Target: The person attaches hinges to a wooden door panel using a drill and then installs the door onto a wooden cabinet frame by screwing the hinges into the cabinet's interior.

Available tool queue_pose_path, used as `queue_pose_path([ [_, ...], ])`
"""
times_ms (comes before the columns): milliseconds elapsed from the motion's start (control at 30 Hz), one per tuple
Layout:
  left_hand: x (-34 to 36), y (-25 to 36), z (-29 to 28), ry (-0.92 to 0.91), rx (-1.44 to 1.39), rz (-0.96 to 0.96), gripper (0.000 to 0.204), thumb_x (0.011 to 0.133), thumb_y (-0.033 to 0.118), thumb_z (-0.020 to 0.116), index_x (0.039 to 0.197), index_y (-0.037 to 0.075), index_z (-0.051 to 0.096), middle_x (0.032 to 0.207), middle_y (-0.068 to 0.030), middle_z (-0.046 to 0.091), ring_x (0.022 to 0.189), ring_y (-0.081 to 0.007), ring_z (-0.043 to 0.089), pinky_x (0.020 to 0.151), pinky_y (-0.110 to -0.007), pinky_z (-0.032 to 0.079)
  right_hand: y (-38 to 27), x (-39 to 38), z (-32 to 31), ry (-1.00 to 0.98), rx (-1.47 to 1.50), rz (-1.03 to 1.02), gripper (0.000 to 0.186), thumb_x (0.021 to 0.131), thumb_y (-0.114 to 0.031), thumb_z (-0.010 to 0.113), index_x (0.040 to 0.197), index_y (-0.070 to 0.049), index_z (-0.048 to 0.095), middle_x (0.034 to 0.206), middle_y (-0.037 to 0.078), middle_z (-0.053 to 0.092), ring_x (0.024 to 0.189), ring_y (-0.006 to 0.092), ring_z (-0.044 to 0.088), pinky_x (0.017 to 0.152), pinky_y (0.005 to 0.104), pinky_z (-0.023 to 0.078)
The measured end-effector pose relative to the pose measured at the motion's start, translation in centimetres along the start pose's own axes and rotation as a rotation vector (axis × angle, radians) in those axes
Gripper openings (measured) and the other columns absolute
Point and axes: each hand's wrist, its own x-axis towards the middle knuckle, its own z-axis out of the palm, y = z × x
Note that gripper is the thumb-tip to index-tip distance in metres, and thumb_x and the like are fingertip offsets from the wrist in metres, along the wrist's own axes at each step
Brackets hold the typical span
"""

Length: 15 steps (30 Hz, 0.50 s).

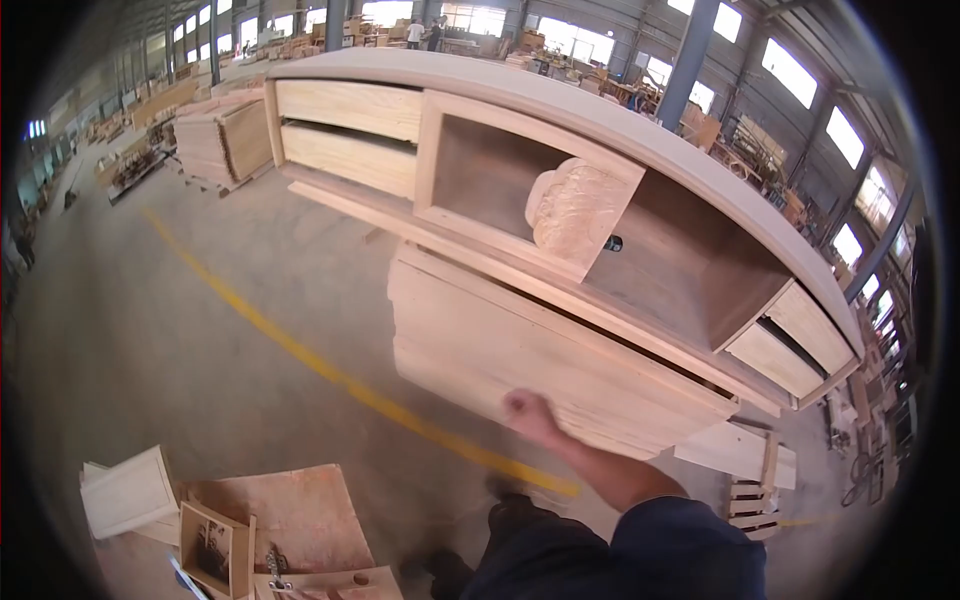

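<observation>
Long unfinished wooden cabinet (500, 245) lies across the floor (270, 390) ahead of the person; all places taken from it. Right hand (530, 412) is on the near side of the cabinet, in front of a large pale wooden piece (540, 345) below the cabinet's front edge. Fingers look curled in; blur hides whether they are clenched on anything, and touch with the pale piece cannot be told. Left hand out of view

Cabinet front: two pale drawers (350, 108) at its left end, another pair (800, 325) at its right, open compartments between. Carved panel (585, 215) stands near its middle, partly blocking the view inside; small dark object (613, 243) just beside that panel, kind unclear

In the way: the pale piece fills the space between person and cabinet, the forearm (610, 465) crossing over its lower edge. Left of the cabinet, a stack of boards (215, 145). Nearer than the cabinet, toward the left, a reddish-brown board (300, 510) and an open wooden box (212, 550). Yellow line (330, 372) curves along the cabinet's near side. Beyond the cabinet, a blue-grey column (690, 65) and two distant people (415, 35)
</observation>
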Motion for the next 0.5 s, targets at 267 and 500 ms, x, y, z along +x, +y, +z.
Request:
queue_pose_path([
  [267, -1.4, 4.9, -8.8, -0.021, -0.294, -0.108, 0.047, 0.097, 0.022, 0.064, 0.135, -0.002, 0.051, 0.124, -0.021, 0.062, 0.109, -0.0385, 0.062, 0.092, -0.055, 0.052, 14.5, 20.3, -22.7, 0.591, -0.067, 0.068, 0.018, 0.089, -0.015, 0.061, 0.103, -0.004, 0.067, 0.094, 0.018, 0.07, 0.086, 0.0369, 0.068, 0.074, 0.0437, 0.055],
  [500, 5.1, -0.1, -26.0, -0.652, -1.129, -0.186, 0.031, 0.093, 0.026, 0.063, 0.111, 0.001, 0.067, 0.102, -0.018, 0.071, 0.09, -0.0344, 0.067, 0.079, -0.051, 0.054, 20.9, 36.2, -25.2, 0.157, -0.865, -0.197, 0.073, 0.083, -0.012, 0.063, 0.151, -0.015, 0.038, 0.148, 0.016, 0.048, 0.139, 0.0334, 0.043, 0.115, 0.0499, 0.034],
])
